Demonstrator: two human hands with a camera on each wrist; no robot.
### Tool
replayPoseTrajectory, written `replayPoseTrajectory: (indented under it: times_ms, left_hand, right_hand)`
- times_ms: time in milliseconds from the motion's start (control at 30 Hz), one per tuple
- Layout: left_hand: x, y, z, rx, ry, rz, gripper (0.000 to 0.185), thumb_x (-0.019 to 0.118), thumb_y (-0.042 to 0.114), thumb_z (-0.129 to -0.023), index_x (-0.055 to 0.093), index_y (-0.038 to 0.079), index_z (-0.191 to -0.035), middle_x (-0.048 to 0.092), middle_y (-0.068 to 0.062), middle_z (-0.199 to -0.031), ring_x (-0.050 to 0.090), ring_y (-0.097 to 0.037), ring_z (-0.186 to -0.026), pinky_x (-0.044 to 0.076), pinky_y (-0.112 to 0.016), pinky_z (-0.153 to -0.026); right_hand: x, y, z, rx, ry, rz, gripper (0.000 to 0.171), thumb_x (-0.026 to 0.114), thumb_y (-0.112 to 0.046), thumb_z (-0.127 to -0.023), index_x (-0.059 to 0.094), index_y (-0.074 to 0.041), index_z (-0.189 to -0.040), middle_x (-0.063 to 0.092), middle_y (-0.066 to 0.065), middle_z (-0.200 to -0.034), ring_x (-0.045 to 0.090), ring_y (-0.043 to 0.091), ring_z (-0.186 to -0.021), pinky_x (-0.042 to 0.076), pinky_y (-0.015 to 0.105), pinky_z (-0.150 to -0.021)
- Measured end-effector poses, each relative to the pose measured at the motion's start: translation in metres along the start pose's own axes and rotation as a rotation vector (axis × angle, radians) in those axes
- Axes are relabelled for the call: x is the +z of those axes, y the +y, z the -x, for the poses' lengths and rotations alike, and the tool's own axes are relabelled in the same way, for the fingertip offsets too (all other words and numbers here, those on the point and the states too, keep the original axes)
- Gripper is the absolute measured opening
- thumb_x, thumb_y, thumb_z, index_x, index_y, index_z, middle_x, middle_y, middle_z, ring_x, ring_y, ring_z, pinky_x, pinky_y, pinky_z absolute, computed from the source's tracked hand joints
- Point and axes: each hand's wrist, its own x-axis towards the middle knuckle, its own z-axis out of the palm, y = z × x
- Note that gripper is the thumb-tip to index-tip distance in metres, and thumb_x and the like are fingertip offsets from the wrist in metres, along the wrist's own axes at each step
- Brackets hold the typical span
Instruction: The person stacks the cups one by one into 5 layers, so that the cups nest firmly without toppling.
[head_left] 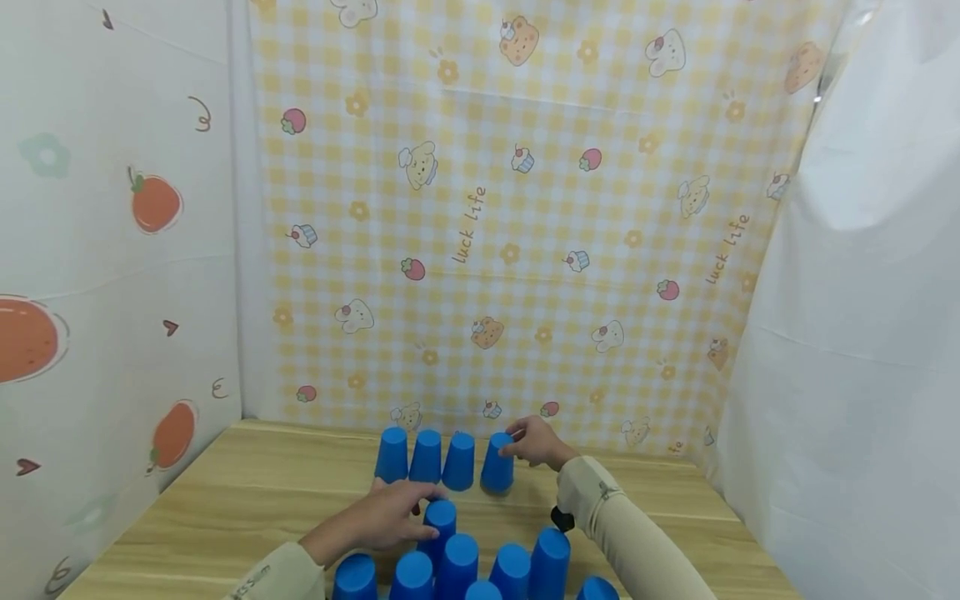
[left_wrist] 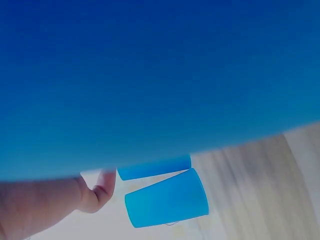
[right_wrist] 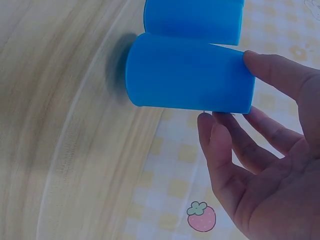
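Near the back of the tabletop, the right hand is pinching the narrow top of an upside-down rear cup, which is standing just right of a row of three cups. Closer in, the left hand is curling thumb and fingers round a front cup, with more cups crowding nearby. Behind, a checked cloth is hanging.

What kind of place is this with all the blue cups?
Maybe a little curtained-off booth for doing things at a table. Blue cups stand on a wood-patterned table, a yellow checked cloth with cartoon pictures hangs behind, and a plain white sheet hangs on the right.
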Motion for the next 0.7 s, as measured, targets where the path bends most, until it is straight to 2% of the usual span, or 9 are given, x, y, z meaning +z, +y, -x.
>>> replayPoseTrajectory:
  times_ms: [133, 333, 567, 700]
  left_hand:
    - [-0.0006, 0.0026, -0.0001, -0.017, 0.002, -0.032, 0.046, 0.071, 0.043, -0.09, 0.064, 0.02, -0.129, 0.066, 0.013, -0.114, 0.061, -0.015, -0.101, 0.035, -0.046, -0.083]
    - [0.0005, 0.0042, 0.0003, -0.023, 0.009, -0.071, 0.044, 0.072, 0.044, -0.089, 0.064, 0.024, -0.127, 0.067, 0.013, -0.115, 0.062, -0.02, -0.109, 0.034, -0.057, -0.091]
    - [0.0007, 0.0063, 0.0008, -0.001, 0.015, -0.097, 0.043, 0.072, 0.043, -0.089, 0.064, 0.023, -0.126, 0.067, 0.014, -0.114, 0.062, -0.015, -0.102, 0.034, -0.05, -0.086]
    - [0.0011, 0.0064, 0.0005, -0.017, 0.013, -0.103, 0.044, 0.073, 0.043, -0.089, 0.063, 0.023, -0.127, 0.067, 0.012, -0.116, 0.061, -0.018, -0.109, 0.033, -0.061, -0.094]
  right_hand:
    - [0.0005, -0.0002, -0.0023, 0.004, -0.01, 0.002, 0.043, 0.079, -0.011, -0.082, 0.063, 0.004, -0.119, 0.067, 0.02, -0.112, 0.068, 0.03, -0.089, 0.058, 0.045, -0.067]
    - [0.0027, 0.0003, -0.0063, 0.023, -0.021, 0.003, 0.043, 0.08, -0.012, -0.081, 0.064, 0.003, -0.118, 0.068, 0.017, -0.108, 0.067, 0.023, -0.084, 0.058, 0.041, -0.065]
    - [0.0048, 0.003, -0.0072, -0.005, -0.025, -0.004, 0.043, 0.08, -0.01, -0.081, 0.065, 0.004, -0.118, 0.069, 0.018, -0.106, 0.069, 0.033, -0.088, 0.057, 0.039, -0.06]
    - [0.0056, 0.0023, -0.0078, -0.014, -0.03, -0.002, 0.042, 0.08, -0.01, -0.081, 0.065, 0.004, -0.118, 0.069, 0.017, -0.106, 0.069, 0.03, -0.087, 0.057, 0.039, -0.06]
